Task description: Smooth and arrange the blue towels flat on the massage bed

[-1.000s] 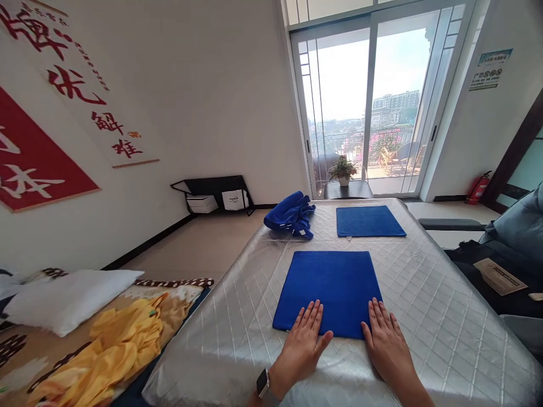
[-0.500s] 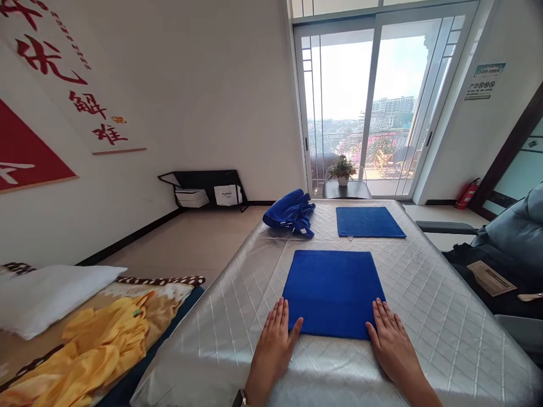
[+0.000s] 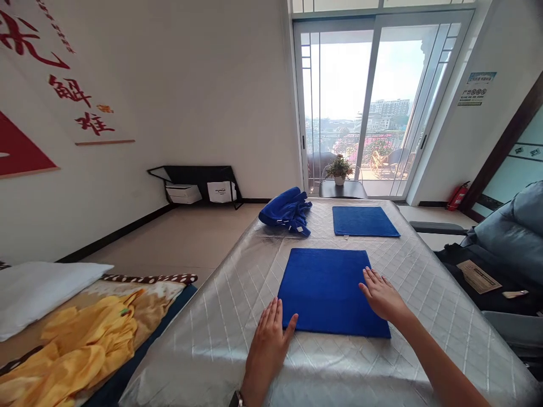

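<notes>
A blue folded towel (image 3: 326, 294) lies flat and square on the quilted silver cover (image 3: 229, 339) in front of me. My left hand (image 3: 269, 333) rests at its near left corner, fingers stretched out and thumb over the edge. Farther up, at the right edge, is my right hand (image 3: 382, 291), flat with its fingers extended over the cloth. Neither hand grips anything. Beyond lie a second flat blue towel (image 3: 365, 221) and a crumpled heap of blue cloths (image 3: 286, 212) with small white tags.
At left, a low bed bears a white pillow (image 3: 55, 291) and a yellow cloth (image 3: 85, 345). A potted plant (image 3: 339, 169) stands on a chair past the far edge. On the right are a grey cushioned seat (image 3: 513, 237) and a cardboard piece (image 3: 478, 276).
My right hand has moved from the towel's near right corner up along its right edge. My left hand stays at the near left corner. The view has turned slightly right.
</notes>
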Available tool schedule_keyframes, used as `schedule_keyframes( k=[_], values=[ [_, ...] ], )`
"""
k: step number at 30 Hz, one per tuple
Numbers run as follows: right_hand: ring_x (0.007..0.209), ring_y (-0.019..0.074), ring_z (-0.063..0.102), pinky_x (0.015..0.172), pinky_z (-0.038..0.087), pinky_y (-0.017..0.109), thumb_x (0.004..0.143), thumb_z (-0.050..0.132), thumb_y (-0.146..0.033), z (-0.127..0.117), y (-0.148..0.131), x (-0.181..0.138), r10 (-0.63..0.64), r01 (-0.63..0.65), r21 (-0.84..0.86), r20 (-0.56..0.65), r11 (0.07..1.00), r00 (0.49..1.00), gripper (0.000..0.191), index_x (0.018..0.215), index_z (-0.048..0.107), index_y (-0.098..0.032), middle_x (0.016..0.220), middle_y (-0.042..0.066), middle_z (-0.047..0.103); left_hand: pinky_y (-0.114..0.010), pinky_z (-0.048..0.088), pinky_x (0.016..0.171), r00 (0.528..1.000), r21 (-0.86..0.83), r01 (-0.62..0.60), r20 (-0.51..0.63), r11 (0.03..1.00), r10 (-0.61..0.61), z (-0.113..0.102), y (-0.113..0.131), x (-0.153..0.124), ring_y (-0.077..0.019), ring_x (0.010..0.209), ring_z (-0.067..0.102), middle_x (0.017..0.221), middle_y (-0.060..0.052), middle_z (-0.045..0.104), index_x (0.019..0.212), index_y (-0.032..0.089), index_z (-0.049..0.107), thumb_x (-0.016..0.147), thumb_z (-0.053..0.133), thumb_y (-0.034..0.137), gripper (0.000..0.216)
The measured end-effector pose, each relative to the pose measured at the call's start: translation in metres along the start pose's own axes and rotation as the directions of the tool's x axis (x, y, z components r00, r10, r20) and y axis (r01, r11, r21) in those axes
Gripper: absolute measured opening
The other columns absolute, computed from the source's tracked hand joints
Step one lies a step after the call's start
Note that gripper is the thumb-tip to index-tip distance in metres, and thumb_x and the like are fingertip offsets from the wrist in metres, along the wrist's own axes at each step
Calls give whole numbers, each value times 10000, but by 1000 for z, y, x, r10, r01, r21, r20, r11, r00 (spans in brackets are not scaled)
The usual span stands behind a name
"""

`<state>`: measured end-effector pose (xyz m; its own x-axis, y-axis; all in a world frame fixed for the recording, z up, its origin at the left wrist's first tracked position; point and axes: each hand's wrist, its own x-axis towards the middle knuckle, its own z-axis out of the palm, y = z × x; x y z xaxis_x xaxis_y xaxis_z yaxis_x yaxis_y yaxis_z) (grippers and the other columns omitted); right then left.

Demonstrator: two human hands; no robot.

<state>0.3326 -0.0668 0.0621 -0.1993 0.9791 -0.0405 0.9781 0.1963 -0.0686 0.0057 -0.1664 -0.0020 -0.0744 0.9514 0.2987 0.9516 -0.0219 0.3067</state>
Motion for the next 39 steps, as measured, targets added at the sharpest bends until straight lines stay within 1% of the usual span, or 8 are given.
schedule_keyframes(
  k=[8,11,16,18,21,28,34,39],
  values=[
    [1533,229,58,1232,117,448,1029,182,-466,46,10,40,87,-80,72,-105,994,991,682,1577,200,-60,1656,123,138,-514,358,1176,998,11,-11,68,1000,11,-8,15,9,-287,1435,396,1556,-161,413,1525,106,365,1006,303,625,737],
    [1533,229,59,1233,104,461,1027,184,-466,51,13,40,74,-66,80,-99,995,992,678,1575,220,-68,1652,123,163,-479,367,1175,957,-42,-243,153,969,247,-7,61,20,-265,1439,393,1557,-119,425,1527,171,381,1022,311,584,657],
    [1531,236,79,1229,124,454,1025,227,-385,48,16,38,55,-51,42,-108,998,993,627,1571,246,-77,1651,130,173,-428,269,1222,741,-163,-608,233,777,629,11,158,49,-259,1501,252,1614,-119,310,1575,136,260,1022,270,593,718],
    [1529,233,91,1226,147,441,1010,251,-310,48,19,38,61,-59,16,-96,998,994,609,1573,240,-78,1653,121,168,-419,216,1238,719,-161,-632,243,758,651,22,183,65,-253,1522,174,1634,-133,239,1587,94,188,1020,210,608,765],
    [1529,230,97,1218,176,457,976,267,-231,51,24,38,80,-80,1,-76,997,994,609,1572,262,-109,1654,103,166,-429,160,1250,746,-158,-602,239,783,622,41,199,86,-242,1532,122,1647,-129,198,1591,89,158,1026,147,590,755],
    [1530,247,78,1224,138,481,1000,254,-355,54,25,41,76,-72,43,-82,996,994,643,1580,215,-80,1653,131,157,-466,148,1247,802,-122,-516,278,848,528,72,180,101,-242,1535,107,1648,-123,211,1594,101,144,1020,142,591,755],
    [1531,245,79,1226,125,490,1012,224,-391,50,22,41,95,-89,70,-87,994,992,652,1579,208,-70,1652,119,155,-454,168,1244,835,-54,-482,276,875,477,63,141,109,-241,1532,126,1641,-123,239,1587,115,196,1014,153,622,766],
    [1529,249,106,1235,94,465,1020,208,-410,47,20,40,116,-112,48,-71,992,991,653,1579,205,-73,1655,92,149,-458,221,1230,885,-8,-395,267,919,383,51,86,129,-247,1515,207,1619,-152,293,1558,93,280,1022,126,614,763]
  ],
)
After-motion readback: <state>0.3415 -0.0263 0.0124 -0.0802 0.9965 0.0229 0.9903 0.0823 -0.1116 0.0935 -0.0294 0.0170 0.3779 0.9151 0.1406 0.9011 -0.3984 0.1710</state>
